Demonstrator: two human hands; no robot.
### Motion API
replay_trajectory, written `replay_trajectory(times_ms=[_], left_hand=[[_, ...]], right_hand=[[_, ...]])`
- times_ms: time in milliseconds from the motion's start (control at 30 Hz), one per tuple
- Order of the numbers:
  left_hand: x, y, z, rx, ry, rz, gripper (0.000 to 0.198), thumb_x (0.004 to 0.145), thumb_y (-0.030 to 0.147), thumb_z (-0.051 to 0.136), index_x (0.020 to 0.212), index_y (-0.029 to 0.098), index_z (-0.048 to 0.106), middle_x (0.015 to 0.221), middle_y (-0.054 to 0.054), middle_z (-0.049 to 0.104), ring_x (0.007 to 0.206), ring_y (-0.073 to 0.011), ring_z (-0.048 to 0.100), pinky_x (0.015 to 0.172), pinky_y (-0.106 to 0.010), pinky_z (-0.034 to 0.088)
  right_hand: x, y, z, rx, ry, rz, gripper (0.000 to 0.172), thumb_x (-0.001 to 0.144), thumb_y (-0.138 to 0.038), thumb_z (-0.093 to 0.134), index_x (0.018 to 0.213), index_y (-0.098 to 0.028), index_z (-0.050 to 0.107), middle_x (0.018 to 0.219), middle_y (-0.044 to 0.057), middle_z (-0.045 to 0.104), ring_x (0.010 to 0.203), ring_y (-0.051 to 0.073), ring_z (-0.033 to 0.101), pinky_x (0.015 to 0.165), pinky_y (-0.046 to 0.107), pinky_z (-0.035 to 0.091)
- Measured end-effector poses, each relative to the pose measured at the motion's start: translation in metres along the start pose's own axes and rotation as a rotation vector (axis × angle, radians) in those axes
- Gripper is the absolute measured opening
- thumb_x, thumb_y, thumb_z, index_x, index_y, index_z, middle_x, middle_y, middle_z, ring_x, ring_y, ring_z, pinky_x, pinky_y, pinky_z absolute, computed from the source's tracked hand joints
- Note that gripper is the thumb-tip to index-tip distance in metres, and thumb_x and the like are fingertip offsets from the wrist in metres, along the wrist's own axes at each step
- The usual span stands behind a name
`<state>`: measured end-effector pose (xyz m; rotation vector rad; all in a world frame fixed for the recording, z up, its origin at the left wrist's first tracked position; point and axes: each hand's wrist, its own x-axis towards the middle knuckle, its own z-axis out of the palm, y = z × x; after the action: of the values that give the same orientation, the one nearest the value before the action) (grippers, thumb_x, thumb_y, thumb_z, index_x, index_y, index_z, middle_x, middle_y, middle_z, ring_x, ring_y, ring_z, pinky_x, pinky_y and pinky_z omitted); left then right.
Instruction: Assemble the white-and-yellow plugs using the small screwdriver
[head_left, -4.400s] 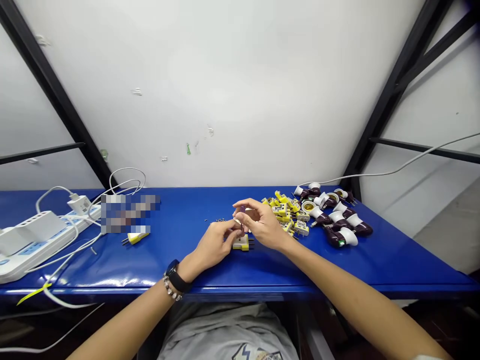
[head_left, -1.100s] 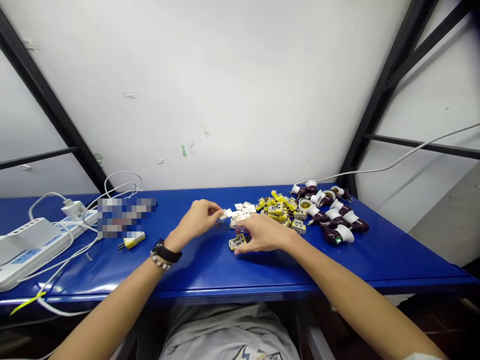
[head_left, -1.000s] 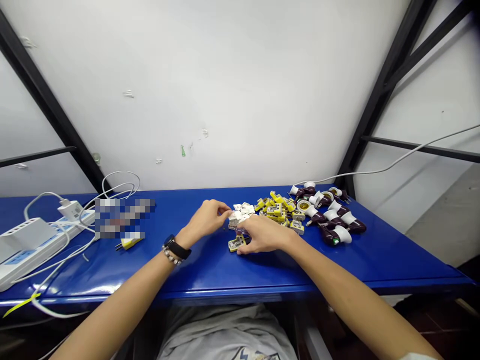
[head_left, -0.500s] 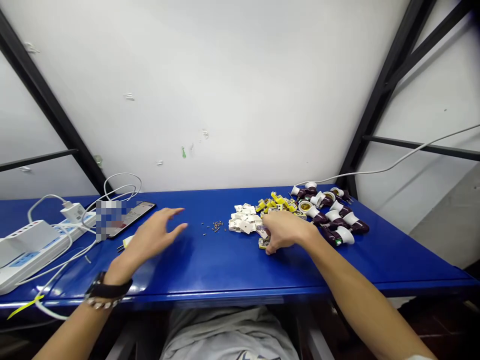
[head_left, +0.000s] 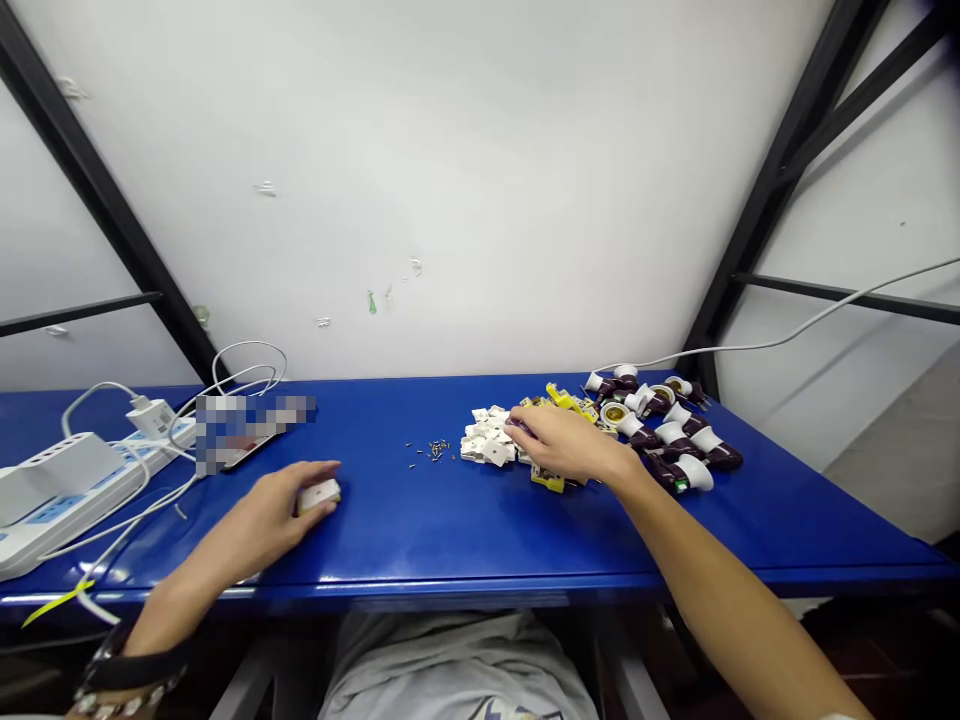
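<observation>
My left hand [head_left: 274, 508] is closed around a small white plug block [head_left: 320, 494] with a yellowish edge, over the left part of the table. My right hand [head_left: 562, 440] reaches over the parts at right of centre. Its fingers curl round a small dark purple piece [head_left: 523, 428], mostly hidden by the hand. Beside those fingertips lies a heap of white plastic covers [head_left: 487, 440]. Yellow plug parts with metal pieces [head_left: 550, 480] lie under and behind the right hand. Several tiny screws [head_left: 436, 450] are scattered on the table between my hands.
Purple-and-white lamp sockets [head_left: 694, 470] are piled at the right. At the left lie a white power strip [head_left: 75, 500], a charger [head_left: 152, 418], looped cables and a phone [head_left: 251, 448]. A white wall and black frame posts [head_left: 720, 290] bound the blue table [head_left: 420, 540].
My left hand has moved nearer the table's front edge and closed on the plug block that lay beside it. My right hand has shifted up and slightly back with the purple piece.
</observation>
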<state>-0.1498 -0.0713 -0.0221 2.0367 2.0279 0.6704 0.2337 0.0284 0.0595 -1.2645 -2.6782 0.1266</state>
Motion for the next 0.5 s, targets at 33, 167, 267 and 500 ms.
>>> replay_trajectory(times_ms=[33, 167, 267, 500], left_hand=[[-0.002, 0.017, 0.006, -0.073, -0.043, 0.021, 0.057, 0.081, 0.053, 0.062, 0.129, 0.023, 0.065, 0.125, -0.008, 0.071, 0.115, -0.0316, 0.066, 0.088, -0.038, 0.059], [-0.005, 0.082, 0.035, -0.236, -0.093, 0.189, 0.039, 0.086, 0.041, 0.064, 0.122, 0.026, 0.068, 0.123, -0.006, 0.071, 0.113, -0.0262, 0.067, 0.094, -0.037, 0.057], [0.0, 0.115, 0.054, -0.287, -0.098, 0.297, 0.037, 0.087, 0.032, 0.065, 0.124, 0.027, 0.066, 0.122, -0.006, 0.07, 0.112, -0.0247, 0.066, 0.099, -0.039, 0.054], [0.017, 0.135, 0.071, -0.285, -0.09, 0.437, 0.039, 0.088, 0.022, 0.065, 0.127, 0.026, 0.063, 0.127, -0.008, 0.067, 0.119, -0.0252, 0.062, 0.106, -0.04, 0.047]], right_hand=[[0.0, -0.001, 0.001, 0.02, 0.021, -0.011, 0.031, 0.103, -0.033, 0.038, 0.083, -0.019, 0.058, 0.078, 0.006, 0.065, 0.07, 0.018, 0.058, 0.059, 0.027, 0.027], [0.001, -0.008, 0.007, 0.108, 0.056, -0.064, 0.026, 0.1, -0.034, 0.046, 0.081, -0.02, 0.057, 0.074, 0.003, 0.064, 0.064, 0.015, 0.054, 0.059, 0.027, 0.027], [0.002, -0.012, 0.012, 0.25, 0.12, -0.119, 0.025, 0.1, -0.032, 0.048, 0.08, -0.019, 0.057, 0.073, 0.002, 0.063, 0.061, 0.014, 0.051, 0.059, 0.026, 0.029], [0.007, -0.024, 0.02, 0.809, 0.232, -0.167, 0.02, 0.099, -0.033, 0.05, 0.085, -0.019, 0.055, 0.075, 0.001, 0.067, 0.061, 0.012, 0.059, 0.061, 0.025, 0.044]])
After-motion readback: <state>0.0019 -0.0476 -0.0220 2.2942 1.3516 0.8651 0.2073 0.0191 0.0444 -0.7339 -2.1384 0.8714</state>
